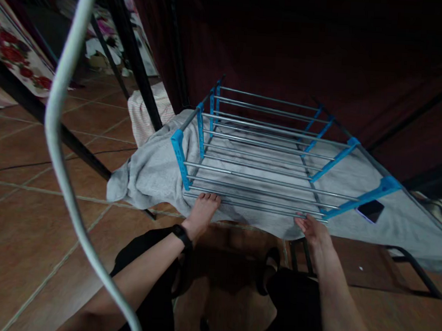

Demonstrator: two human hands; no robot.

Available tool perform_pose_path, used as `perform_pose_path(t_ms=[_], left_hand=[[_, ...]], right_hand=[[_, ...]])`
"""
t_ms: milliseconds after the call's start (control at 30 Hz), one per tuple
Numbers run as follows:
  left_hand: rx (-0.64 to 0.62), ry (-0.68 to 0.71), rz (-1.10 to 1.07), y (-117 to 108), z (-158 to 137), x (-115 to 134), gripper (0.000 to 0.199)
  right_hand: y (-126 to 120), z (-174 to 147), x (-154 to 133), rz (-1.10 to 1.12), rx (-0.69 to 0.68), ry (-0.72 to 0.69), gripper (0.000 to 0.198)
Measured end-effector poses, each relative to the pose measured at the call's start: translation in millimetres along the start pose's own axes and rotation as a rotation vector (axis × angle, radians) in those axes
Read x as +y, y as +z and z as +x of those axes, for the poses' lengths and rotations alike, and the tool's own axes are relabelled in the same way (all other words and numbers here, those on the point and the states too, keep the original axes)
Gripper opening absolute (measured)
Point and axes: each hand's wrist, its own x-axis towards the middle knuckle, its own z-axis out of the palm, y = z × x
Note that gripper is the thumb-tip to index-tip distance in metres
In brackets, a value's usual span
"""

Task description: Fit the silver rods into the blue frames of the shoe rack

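Observation:
A metal rack (pixel 243 176) of thin grey tubes joined by blue plastic brackets rests on a grey cloth in front of me. My left hand (pixel 204 210), with a dark band at the wrist, has its fingers curled over the front lower tube near the left end. Near the right end of the same front edge, my right hand (pixel 313 228) grips a tube, its palm turned partly upward. The undersides of the left fingers are hidden. Blue end brackets (pixel 180 158) join the tubes at the left.
The grey cloth (pixel 149 166) covers a low surface and hangs over its edge. A phone (pixel 370 211) lies on it, right of the rack. A pale thick cable (pixel 58 125) crosses the left foreground. Dark metal poles (pixel 134 50) stand left, and a dark red curtain (pixel 272 54) hangs behind.

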Motion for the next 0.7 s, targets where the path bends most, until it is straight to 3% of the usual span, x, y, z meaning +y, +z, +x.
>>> perform_pose_path(t_ms=[233,567,700], left_hand=[[0.013,0.015,0.006,0.9,0.7,0.2,0.023],[0.004,0.018,-0.001,0.2,0.0,-0.8,0.025],[0.006,0.018,-0.001,-1.0,0.4,-0.2,0.023]], right_hand=[[-6.1,1.9,1.0,-0.017,-0.068,-0.006,0.024],[-5.4,6.7,-2.9,-0.019,0.046,0.049,0.019],[-7.9,8.8,-1.1,-0.006,0.023,0.014,0.017]])
